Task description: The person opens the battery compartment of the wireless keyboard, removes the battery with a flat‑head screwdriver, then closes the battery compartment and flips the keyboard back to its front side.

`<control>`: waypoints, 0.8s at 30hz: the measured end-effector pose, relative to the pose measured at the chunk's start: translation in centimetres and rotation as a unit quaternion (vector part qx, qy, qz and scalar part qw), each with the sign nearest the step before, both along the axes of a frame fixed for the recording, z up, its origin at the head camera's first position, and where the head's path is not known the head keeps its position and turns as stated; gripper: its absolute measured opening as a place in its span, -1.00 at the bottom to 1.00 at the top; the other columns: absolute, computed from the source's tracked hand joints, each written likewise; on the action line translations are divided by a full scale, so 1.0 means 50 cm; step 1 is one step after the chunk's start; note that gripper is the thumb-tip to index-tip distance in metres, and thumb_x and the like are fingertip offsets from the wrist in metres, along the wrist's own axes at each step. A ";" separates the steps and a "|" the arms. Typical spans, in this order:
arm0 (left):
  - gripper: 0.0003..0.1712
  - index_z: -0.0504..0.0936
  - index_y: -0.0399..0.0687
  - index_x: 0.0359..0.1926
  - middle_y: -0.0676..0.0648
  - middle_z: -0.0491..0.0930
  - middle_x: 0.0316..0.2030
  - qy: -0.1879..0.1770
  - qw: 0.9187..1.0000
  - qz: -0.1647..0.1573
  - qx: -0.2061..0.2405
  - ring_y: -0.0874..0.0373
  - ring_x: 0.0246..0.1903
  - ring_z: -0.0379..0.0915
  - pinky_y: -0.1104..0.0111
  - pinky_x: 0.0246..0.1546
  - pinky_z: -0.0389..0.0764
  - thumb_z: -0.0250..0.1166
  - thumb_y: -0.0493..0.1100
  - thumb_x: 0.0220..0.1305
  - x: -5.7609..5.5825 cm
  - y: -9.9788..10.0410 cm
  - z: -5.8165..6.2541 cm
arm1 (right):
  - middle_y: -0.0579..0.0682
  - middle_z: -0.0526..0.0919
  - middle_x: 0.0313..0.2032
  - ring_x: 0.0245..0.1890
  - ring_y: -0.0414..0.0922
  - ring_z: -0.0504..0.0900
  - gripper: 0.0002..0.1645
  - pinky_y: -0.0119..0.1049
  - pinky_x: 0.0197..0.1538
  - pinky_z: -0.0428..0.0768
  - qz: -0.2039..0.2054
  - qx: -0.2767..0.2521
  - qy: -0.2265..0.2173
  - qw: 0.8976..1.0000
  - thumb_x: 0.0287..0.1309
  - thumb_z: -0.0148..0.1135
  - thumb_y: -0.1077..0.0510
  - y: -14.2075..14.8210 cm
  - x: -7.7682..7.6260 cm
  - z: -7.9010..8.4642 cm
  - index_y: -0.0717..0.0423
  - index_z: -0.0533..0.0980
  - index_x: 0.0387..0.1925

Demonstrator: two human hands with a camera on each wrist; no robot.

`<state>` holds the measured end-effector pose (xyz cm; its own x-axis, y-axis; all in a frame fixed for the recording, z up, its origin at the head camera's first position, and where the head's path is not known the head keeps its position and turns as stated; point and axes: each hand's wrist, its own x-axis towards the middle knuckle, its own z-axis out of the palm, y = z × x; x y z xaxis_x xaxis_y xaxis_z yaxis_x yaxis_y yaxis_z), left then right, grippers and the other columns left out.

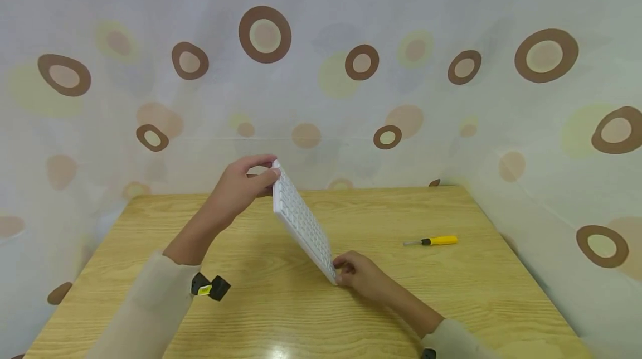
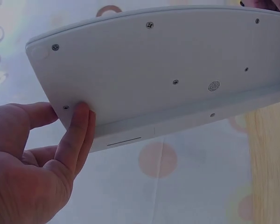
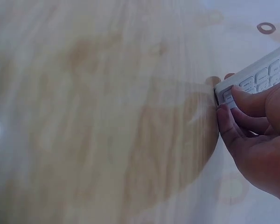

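Observation:
A white keyboard (image 1: 303,225) is held up steeply tilted over the table, its keys turned toward the right in the head view. My left hand (image 1: 239,187) pinches its raised left end, thumb on the key side. In the left wrist view the fingertips (image 2: 80,114) press the plain white underside, where several small screws (image 2: 150,25) and a round printed mark (image 2: 214,86) show. My right hand (image 1: 365,276) grips the low right corner, close over the tabletop. The right wrist view shows the right thumb (image 3: 252,102) on the corner keys, with the fingers at the edge.
A screwdriver (image 1: 441,240) with a yellow handle lies on the wooden table (image 1: 381,214), right of the keyboard. Patterned sheeting (image 1: 306,97) with brown rings hangs behind and beside the table. A small black device (image 1: 210,286) is on the left sleeve.

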<state>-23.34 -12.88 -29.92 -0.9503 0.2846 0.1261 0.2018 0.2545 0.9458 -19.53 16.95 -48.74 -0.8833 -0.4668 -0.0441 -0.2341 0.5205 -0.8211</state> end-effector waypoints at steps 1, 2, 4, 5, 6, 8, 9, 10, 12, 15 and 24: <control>-0.36 0.33 -0.20 0.45 -0.20 0.38 0.22 0.003 1.000 -0.002 -0.002 -0.04 -0.01 0.70 0.15 0.05 0.64 0.20 -0.05 0.46 -0.001 0.005 0.004 | 0.12 0.60 0.03 -0.11 -0.12 0.55 -0.60 -0.38 -0.07 0.57 0.005 0.001 0.002 1.000 0.29 0.30 0.25 -0.003 -0.001 0.000 0.33 0.51 0.12; -0.36 0.33 -0.19 0.45 -0.19 0.38 0.23 0.006 1.000 -0.003 -0.008 -0.03 -0.02 0.70 0.15 0.05 0.64 0.20 -0.06 0.46 -0.002 0.009 0.008 | 0.12 0.59 0.04 -0.10 -0.12 0.54 -0.59 -0.37 -0.06 0.56 0.011 0.003 0.005 1.000 0.30 0.29 0.24 -0.005 -0.002 0.001 0.32 0.51 0.13; -0.36 0.33 -0.19 0.45 -0.17 0.37 0.23 0.017 1.000 -0.005 -0.020 -0.01 -0.05 0.71 0.14 0.06 0.64 0.21 -0.05 0.46 -0.004 0.018 0.015 | 0.12 0.59 0.04 -0.09 -0.12 0.53 -0.58 -0.35 -0.05 0.56 0.019 0.004 0.010 1.000 0.30 0.29 0.23 -0.011 -0.003 0.003 0.33 0.51 0.13; -0.36 0.34 -0.19 0.45 -0.16 0.36 0.22 0.022 0.999 -0.005 -0.024 0.00 -0.07 0.72 0.13 0.06 0.64 0.21 -0.05 0.46 -0.005 0.022 0.019 | 0.12 0.59 0.04 -0.09 -0.12 0.53 -0.58 -0.35 -0.04 0.55 0.024 0.005 0.012 1.000 0.31 0.29 0.22 -0.014 -0.003 0.003 0.33 0.51 0.14; -0.37 0.35 -0.19 0.44 -0.15 0.38 0.21 0.027 0.999 -0.004 -0.029 0.00 -0.10 0.73 0.12 0.05 0.64 0.22 -0.04 0.45 -0.005 0.027 0.022 | 0.12 0.58 0.05 -0.08 -0.11 0.52 -0.58 -0.34 -0.03 0.55 0.027 0.005 0.012 1.000 0.32 0.28 0.22 -0.017 -0.004 0.003 0.33 0.50 0.14; -0.39 0.38 -0.18 0.41 -0.14 0.36 0.20 0.036 0.999 -0.001 -0.037 0.02 -0.15 0.73 0.12 0.04 0.65 0.22 -0.04 0.45 -0.006 0.036 0.027 | 0.11 0.58 0.06 -0.07 -0.11 0.52 -0.57 -0.32 -0.01 0.55 0.034 0.006 0.011 0.999 0.33 0.27 0.20 -0.023 -0.004 0.004 0.32 0.50 0.16; -0.40 0.40 -0.18 0.40 -0.14 0.36 0.20 0.040 0.998 0.000 -0.041 0.04 -0.17 0.74 0.12 0.03 0.66 0.23 -0.03 0.44 -0.006 0.040 0.029 | 0.11 0.58 0.06 -0.06 -0.11 0.51 -0.57 -0.30 0.00 0.55 0.036 0.006 0.009 0.999 0.33 0.27 0.20 -0.027 -0.004 0.004 0.32 0.49 0.16; -0.41 0.41 -0.18 0.38 -0.14 0.34 0.20 0.044 0.998 0.001 -0.043 0.05 -0.19 0.73 0.13 0.01 0.66 0.23 -0.03 0.44 -0.007 0.044 0.031 | 0.11 0.57 0.06 -0.05 -0.11 0.51 -0.57 -0.29 0.01 0.55 0.038 0.006 0.007 0.999 0.34 0.26 0.20 -0.029 -0.005 0.003 0.32 0.49 0.16; -0.42 0.43 -0.18 0.37 -0.15 0.33 0.19 0.048 0.998 0.003 -0.048 0.05 -0.22 0.73 0.15 -0.02 0.68 0.24 -0.03 0.43 -0.008 0.052 0.033 | 0.10 0.58 0.06 -0.04 -0.11 0.52 -0.56 -0.25 0.02 0.56 0.040 0.006 0.006 0.999 0.34 0.27 0.19 -0.033 -0.005 0.003 0.32 0.49 0.16; -0.42 0.43 -0.18 0.37 -0.16 0.31 0.19 0.049 0.998 0.002 -0.047 0.01 -0.22 0.73 0.18 -0.05 0.69 0.24 -0.05 0.43 -0.010 0.061 0.035 | 0.07 0.57 0.08 -0.02 -0.11 0.53 -0.55 -0.22 0.04 0.57 0.040 0.006 -0.003 0.999 0.35 0.27 0.14 -0.029 -0.004 0.006 0.28 0.49 0.18; -0.41 0.43 -0.18 0.36 -0.15 0.30 0.20 0.048 0.998 -0.005 -0.040 -0.07 -0.17 0.71 0.20 -0.06 0.69 0.25 -0.04 0.42 -0.015 0.082 0.037 | 0.06 0.59 0.17 0.10 -0.03 0.61 -0.54 -0.19 0.12 0.59 -0.014 -0.079 0.070 0.994 0.43 0.18 -0.02 -0.006 -0.028 0.155 0.07 0.51 0.24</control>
